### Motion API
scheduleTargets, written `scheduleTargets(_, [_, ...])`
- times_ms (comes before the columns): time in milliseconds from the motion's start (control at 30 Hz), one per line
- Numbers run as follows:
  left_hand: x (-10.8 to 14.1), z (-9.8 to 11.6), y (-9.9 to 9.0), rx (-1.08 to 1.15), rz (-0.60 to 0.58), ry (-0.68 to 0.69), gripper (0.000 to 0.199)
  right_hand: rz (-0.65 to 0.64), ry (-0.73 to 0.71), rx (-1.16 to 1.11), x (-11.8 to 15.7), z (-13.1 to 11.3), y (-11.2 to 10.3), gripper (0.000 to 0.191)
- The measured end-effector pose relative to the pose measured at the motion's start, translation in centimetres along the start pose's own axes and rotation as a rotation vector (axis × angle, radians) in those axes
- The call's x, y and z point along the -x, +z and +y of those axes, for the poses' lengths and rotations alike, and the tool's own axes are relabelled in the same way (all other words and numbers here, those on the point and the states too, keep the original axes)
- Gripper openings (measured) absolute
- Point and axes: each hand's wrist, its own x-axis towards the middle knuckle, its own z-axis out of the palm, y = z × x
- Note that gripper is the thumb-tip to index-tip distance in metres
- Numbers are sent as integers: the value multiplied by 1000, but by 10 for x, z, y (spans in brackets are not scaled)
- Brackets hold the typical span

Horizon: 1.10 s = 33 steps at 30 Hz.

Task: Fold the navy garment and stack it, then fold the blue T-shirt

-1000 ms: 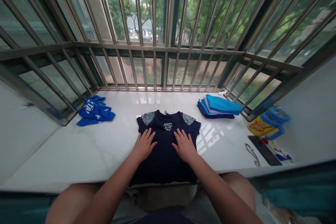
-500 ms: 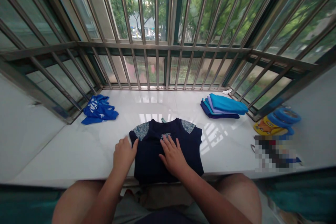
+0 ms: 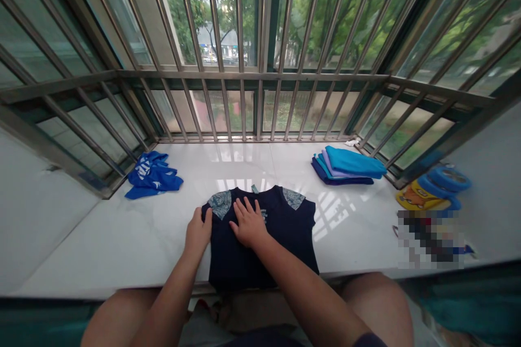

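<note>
A dark navy short-sleeved top [image 3: 256, 265] with patterned grey-blue shoulder panels lies flat on the white stone ledge [image 3: 122, 227], its lower part at the ledge's near edge. My left hand [image 3: 198, 233] curls over the top's left side and appears to grip its edge. My right hand [image 3: 247, 222] rests flat on the chest, fingers apart, just beside the left shoulder panel. It holds nothing.
A crumpled bright blue garment [image 3: 152, 176] lies at the ledge's left. A folded stack of blue clothes [image 3: 348, 165] sits at the back right. A yellow-and-blue toy [image 3: 427, 192] and a pixelated patch [image 3: 429, 238] are far right. Metal window bars [image 3: 244, 103] line the back.
My right hand has slid left across the chest towards my left hand. My left hand has moved from the chest to the top's left edge, and the view has shifted slightly.
</note>
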Motion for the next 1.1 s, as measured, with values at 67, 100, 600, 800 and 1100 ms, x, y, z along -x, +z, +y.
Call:
scheduleTargets(67, [12, 12, 2, 179, -33, 114, 40, 35, -26, -50, 1, 1, 1, 70])
scheduleTargets(100, [18, 19, 4, 246, -73, 228, 37, 62, -21, -114, 1, 2, 1, 67])
scheduleTargets(600, [53, -4, 26, -57, -226, 688, 42, 272, 330, -433, -5, 36, -20, 30])
scheduleTargets(800, [52, -10, 21, -78, -173, 663, 50, 126, 362, -382, -26, 46, -30, 35])
scheduleTargets(1100, [52, -28, 7, 9, -302, 580, 47, 54, 301, -359, -71, 50, -37, 26])
